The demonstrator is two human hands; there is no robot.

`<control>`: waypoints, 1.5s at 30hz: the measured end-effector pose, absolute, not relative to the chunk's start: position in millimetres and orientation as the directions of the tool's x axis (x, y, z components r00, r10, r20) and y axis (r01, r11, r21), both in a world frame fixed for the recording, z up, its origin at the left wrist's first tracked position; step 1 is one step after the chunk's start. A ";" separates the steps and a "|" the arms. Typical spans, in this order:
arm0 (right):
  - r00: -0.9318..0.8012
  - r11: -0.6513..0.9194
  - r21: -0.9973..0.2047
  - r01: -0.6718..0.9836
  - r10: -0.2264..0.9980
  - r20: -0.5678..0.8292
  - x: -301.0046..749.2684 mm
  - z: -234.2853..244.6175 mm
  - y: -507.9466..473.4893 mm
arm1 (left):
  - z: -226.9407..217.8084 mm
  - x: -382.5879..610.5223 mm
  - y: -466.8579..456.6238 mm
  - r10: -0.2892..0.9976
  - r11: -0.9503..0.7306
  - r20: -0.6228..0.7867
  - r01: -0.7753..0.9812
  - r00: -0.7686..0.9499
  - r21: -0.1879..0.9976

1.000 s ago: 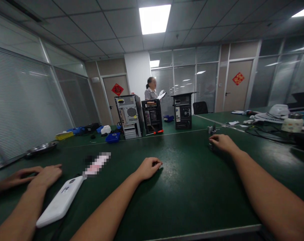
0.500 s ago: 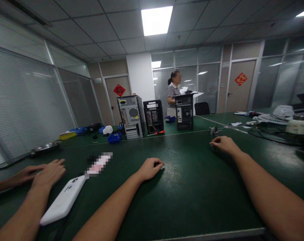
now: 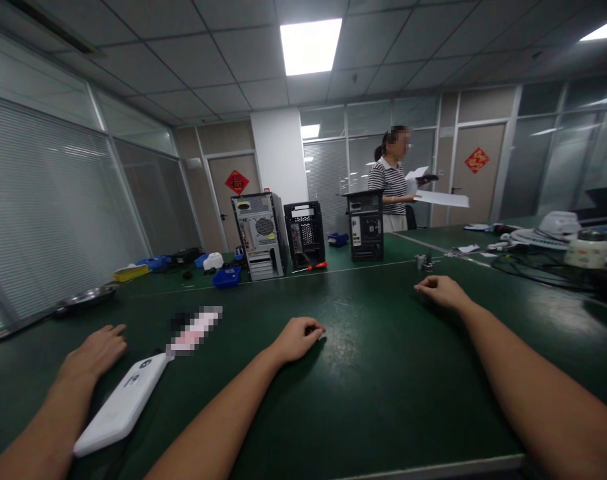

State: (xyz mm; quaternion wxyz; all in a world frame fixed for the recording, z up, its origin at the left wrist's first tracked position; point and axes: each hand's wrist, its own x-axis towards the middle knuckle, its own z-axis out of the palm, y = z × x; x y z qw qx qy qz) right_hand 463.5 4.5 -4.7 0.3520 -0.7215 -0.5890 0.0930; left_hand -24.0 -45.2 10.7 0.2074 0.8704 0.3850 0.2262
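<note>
My left hand (image 3: pixel 297 337) rests on the green table (image 3: pixel 373 373) near its middle, fingers curled into a loose fist with nothing showing in it. My right hand (image 3: pixel 439 291) lies farther out to the right, fingers curled under and closed; what they cover is hidden. A small metal part (image 3: pixel 424 261) stands just beyond it. At the left, another person's hand (image 3: pixel 96 350) lies flat beside a white phone-like device (image 3: pixel 121 407).
Three computer cases (image 3: pixel 306 233) stand across the table, with blue bins (image 3: pixel 226 276), a red-handled screwdriver (image 3: pixel 316 265) and a metal tray (image 3: pixel 83 297) nearby. A person in a striped shirt (image 3: pixel 391 190) holds papers behind them. Cables and a jar (image 3: pixel 586 248) lie at the right.
The standing person has walked right, past the cases. My right hand pulled back slightly, and the small grey thing under it no longer shows. One of two hands at the far left has left the view.
</note>
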 end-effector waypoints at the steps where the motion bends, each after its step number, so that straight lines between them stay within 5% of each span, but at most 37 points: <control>1: 0.261 -0.025 -0.616 0.788 0.919 0.297 463.1 -6.0 3.6 | 10.5 -24.2 -45.0 0.764 -0.617 0.233 0.576 0.601 0.537; 14: 0.085 0.116 -0.521 0.846 0.934 0.346 432.9 -13.3 8.2 | 7.7 -23.9 -42.8 0.761 -0.620 0.241 0.567 0.602 0.542; 22: -0.277 0.473 -0.414 0.778 0.850 0.449 293.8 29.7 -19.8 | 10.4 -20.8 -47.6 0.747 -0.635 0.257 0.546 0.613 0.546; 28: -0.602 0.734 -0.178 0.655 0.650 0.463 197.7 34.1 -63.7 | 19.8 -17.5 -58.1 0.716 -0.679 0.282 0.543 0.638 0.494; 45: -0.721 0.798 -0.028 0.602 0.558 0.412 189.3 25.2 -61.6 | 22.1 -16.6 -60.9 0.708 -0.688 0.299 0.531 0.639 0.495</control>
